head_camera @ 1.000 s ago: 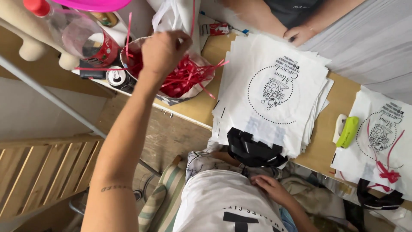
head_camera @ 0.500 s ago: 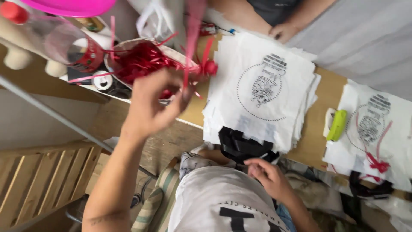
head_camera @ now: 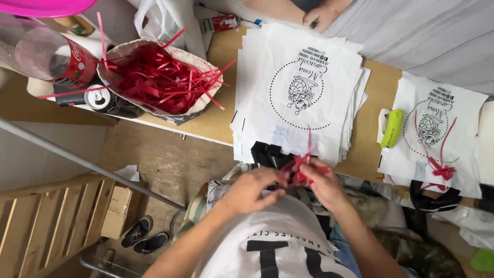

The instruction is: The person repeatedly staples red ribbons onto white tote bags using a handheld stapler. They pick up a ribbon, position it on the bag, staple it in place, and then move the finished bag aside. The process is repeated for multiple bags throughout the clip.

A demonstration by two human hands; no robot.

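Note:
Both my hands meet close to my chest, at the near edge of the table. My left hand (head_camera: 253, 189) and my right hand (head_camera: 323, 184) together pinch a small bunch of red paper strips (head_camera: 299, 170). Just beyond them lies a stack of white printed bags (head_camera: 298, 92) with black handles (head_camera: 268, 154) at its near end. A fabric basket (head_camera: 193, 110) full of red paper strips (head_camera: 154, 80) stands at the table's left end.
A second pile of white printed bags (head_camera: 437, 139) with red strips on it lies at the right, beside a green tool (head_camera: 393, 127). A plastic bottle (head_camera: 46, 54) and a can (head_camera: 98, 97) stand left. Another person's hand (head_camera: 320, 15) rests across the table.
My left hand has come back from the basket of strips to my chest, bringing red strips. My right hand has risen to meet it and both now hold the bunch.

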